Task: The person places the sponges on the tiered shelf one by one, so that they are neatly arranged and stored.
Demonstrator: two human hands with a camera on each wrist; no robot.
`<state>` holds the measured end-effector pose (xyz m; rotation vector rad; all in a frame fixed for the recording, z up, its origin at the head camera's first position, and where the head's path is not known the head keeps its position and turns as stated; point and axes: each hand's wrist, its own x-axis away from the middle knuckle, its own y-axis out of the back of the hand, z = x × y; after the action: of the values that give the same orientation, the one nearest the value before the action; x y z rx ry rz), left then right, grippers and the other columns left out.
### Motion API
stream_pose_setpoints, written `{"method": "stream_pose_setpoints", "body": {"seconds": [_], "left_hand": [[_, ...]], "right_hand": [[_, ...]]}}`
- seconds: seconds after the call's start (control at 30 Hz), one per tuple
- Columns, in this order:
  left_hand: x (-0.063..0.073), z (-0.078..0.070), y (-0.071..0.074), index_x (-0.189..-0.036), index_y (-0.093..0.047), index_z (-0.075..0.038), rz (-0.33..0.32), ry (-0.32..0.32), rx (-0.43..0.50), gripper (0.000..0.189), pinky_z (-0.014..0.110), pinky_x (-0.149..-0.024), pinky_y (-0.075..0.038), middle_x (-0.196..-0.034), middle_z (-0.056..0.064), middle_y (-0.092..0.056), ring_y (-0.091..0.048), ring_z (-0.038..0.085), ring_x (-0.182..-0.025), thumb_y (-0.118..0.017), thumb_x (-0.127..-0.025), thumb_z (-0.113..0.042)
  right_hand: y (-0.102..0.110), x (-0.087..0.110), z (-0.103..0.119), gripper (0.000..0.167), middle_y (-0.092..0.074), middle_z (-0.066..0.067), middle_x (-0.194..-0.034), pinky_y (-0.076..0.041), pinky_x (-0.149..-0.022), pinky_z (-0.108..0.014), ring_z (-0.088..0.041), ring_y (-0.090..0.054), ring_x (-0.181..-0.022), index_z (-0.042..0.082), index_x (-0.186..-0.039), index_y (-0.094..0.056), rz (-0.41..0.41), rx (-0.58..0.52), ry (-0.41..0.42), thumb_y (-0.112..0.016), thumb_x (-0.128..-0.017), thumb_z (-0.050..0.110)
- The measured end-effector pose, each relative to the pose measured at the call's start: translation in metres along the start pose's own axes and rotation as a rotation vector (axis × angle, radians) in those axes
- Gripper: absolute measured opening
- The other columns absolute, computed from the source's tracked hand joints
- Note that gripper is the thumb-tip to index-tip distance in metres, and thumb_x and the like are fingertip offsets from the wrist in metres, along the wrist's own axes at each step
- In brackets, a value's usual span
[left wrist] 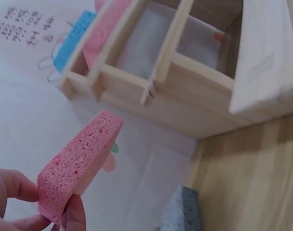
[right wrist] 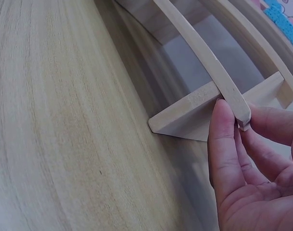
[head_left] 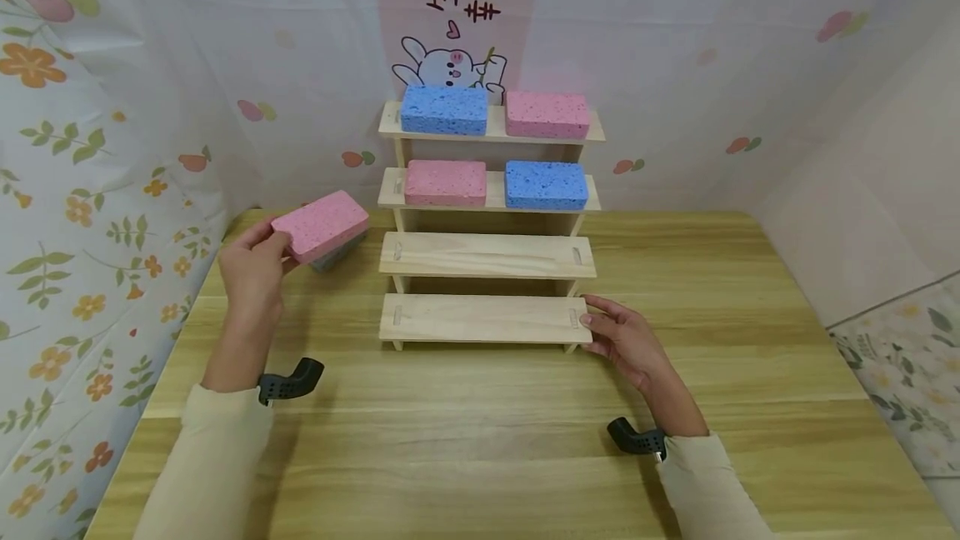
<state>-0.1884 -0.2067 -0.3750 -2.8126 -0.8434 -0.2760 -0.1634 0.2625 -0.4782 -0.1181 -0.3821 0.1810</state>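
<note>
My left hand (head_left: 253, 269) pinches a pink sponge (head_left: 322, 226) by one end, held tilted to the left of a stepped wooden shelf (head_left: 487, 319). In the left wrist view the sponge (left wrist: 79, 166) shows its pores, with thumb and fingers on its lower end. A grey sponge (head_left: 339, 252) lies on the table, partly hidden behind the pink one. My right hand (head_left: 626, 344) grips the right end of the shelf's lowest board; the right wrist view shows thumb and fingers pinching that board's end (right wrist: 228, 96).
The top tier holds a blue sponge (head_left: 444, 111) and a pink sponge (head_left: 547, 115). On the second tier sit another pink sponge (head_left: 446, 183) and another blue sponge (head_left: 546, 185). The shelf stands on a wooden table (head_left: 480, 432) before a patterned cloth backdrop (head_left: 300, 48).
</note>
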Motion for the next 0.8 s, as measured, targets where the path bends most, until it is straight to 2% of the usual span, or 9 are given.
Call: {"method": "stream_pose_setpoints", "body": {"seconds": [0.13,0.27,0.47,0.8], "left_hand": [[0.007,-0.005,-0.002,-0.130,-0.060,-0.001,0.026,-0.054,0.008,0.039,0.019,-0.065,-0.055,-0.113,0.003,-0.053,-0.059,0.015,-0.087,-0.058,-0.092,-0.004],[0.011,-0.009,-0.004,-0.129,-0.060,0.001,0.049,-0.065,0.027,0.040,0.019,-0.063,-0.056,-0.109,0.004,-0.053,-0.061,0.014,-0.080,-0.061,-0.089,-0.002],[0.018,-0.014,-0.005,-0.125,-0.061,-0.002,0.101,-0.077,0.008,0.035,0.020,-0.064,-0.056,-0.108,0.003,-0.053,-0.062,0.014,-0.080,-0.062,-0.090,-0.003],[0.029,-0.014,-0.004,-0.112,-0.063,-0.003,0.164,-0.152,-0.031,0.023,0.022,-0.062,-0.056,-0.104,0.006,-0.053,-0.063,0.014,-0.076,-0.063,-0.089,-0.001]], "right_hand": [[0.000,-0.001,0.000,0.061,-0.061,0.000,-0.111,-0.055,-0.067,-0.021,-0.011,-0.065,-0.086,-0.001,-0.150,-0.030,0.002,0.003,0.002,-0.058,-0.098,0.013],[0.000,0.000,0.000,0.060,-0.060,-0.001,-0.112,-0.055,-0.067,-0.021,-0.012,-0.065,-0.086,0.000,-0.150,-0.030,0.000,0.007,-0.002,-0.058,-0.098,0.013],[-0.001,0.001,0.001,0.061,-0.059,-0.001,-0.113,-0.055,-0.068,-0.021,-0.012,-0.065,-0.087,0.000,-0.150,-0.029,-0.001,0.005,-0.003,-0.058,-0.098,0.014],[0.000,0.002,0.001,0.063,-0.060,0.000,-0.112,-0.055,-0.068,-0.021,-0.011,-0.065,-0.087,0.000,-0.150,-0.029,0.006,-0.004,0.000,-0.059,-0.098,0.014]]}}
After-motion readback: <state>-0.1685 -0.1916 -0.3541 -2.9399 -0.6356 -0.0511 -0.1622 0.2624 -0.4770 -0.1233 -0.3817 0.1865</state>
